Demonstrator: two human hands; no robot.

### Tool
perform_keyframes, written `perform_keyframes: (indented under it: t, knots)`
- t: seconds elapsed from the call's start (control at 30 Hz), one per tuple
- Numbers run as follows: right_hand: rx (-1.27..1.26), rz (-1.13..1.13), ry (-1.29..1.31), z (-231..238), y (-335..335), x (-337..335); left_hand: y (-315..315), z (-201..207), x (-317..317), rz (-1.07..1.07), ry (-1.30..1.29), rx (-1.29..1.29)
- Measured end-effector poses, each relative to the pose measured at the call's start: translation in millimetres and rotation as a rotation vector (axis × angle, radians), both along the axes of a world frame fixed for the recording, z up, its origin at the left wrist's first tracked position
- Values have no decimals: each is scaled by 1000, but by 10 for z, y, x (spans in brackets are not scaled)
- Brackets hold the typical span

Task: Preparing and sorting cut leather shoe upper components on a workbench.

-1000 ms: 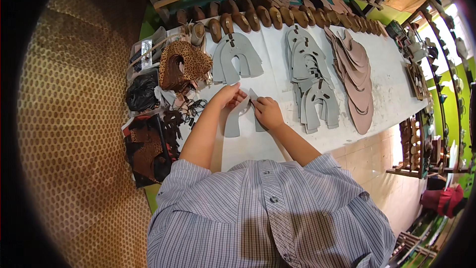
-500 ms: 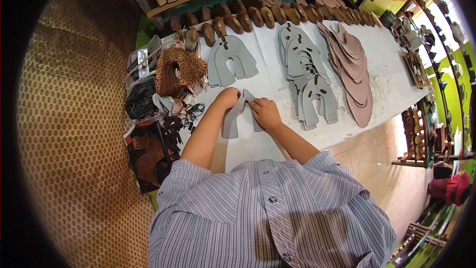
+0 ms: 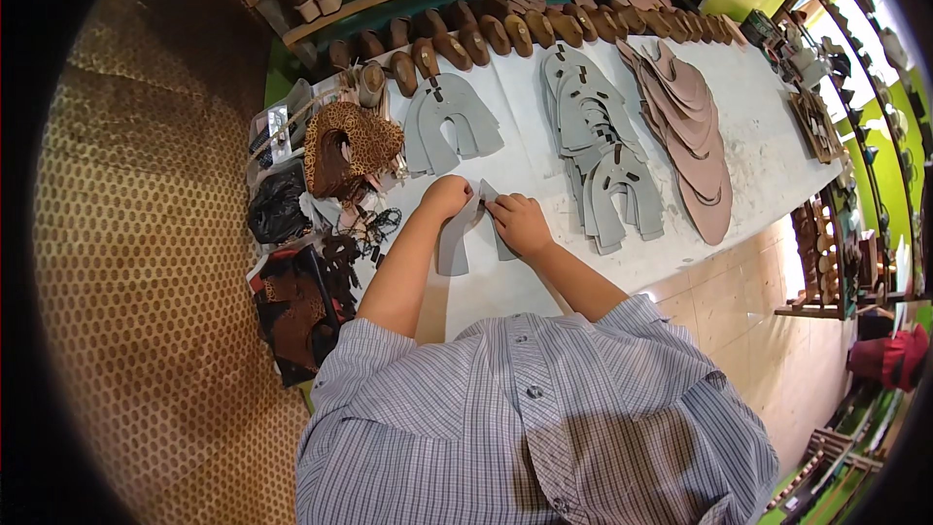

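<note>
Over the near part of the white table, my two hands pinch a grey, U-shaped shoe upper piece (image 3: pixel 453 249). My left hand (image 3: pixel 447 197) is closed at the top of its left side. The fingers of my right hand (image 3: pixel 520 224) are bent onto the other side, near a small dark tab partly hidden by them. Beyond my hands lies a small stack of similar grey uppers (image 3: pixel 421 139) with a dark tab on top. Farther right, more grey uppers (image 3: pixel 607 219) overlap in a long row, several with dark tabs.
Pinkish-brown leather pieces (image 3: pixel 705 209) fan out on the white table (image 3: pixel 758 151) at right. Brown shoe lasts (image 3: pixel 519 36) line its far edge. At left sit leopard-print material (image 3: pixel 382 133), a black plastic bag (image 3: pixel 279 206) and dark scraps. A shoe rack (image 3: pixel 821 258) stands at far right.
Both hands keep hold of the grey upper piece in almost the same place, with only slight finger movement. The whole view has shifted a little.
</note>
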State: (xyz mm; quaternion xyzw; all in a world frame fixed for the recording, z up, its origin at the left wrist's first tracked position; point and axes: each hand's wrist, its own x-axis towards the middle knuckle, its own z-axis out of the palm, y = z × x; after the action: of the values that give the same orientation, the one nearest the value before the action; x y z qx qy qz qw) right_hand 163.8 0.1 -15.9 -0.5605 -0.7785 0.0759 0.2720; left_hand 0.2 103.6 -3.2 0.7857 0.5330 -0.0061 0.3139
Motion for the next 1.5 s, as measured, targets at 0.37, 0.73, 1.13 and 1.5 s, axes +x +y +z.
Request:
perform_keyframes:
  t: [0.37,0.73,1.13,1.5]
  knots:
    - [-21,14,-80,45,-64,-17,111,-200,-149,80,-125,-174]
    - [16,18,-66,60,-32,-41,64,202,-142,171,-197,-585]
    - [53,20,199,-9,19,62,-178,133,-26,319,-21,32]
    - [-21,46,233,64,15,40,-1018,128,-349,401,63,397]
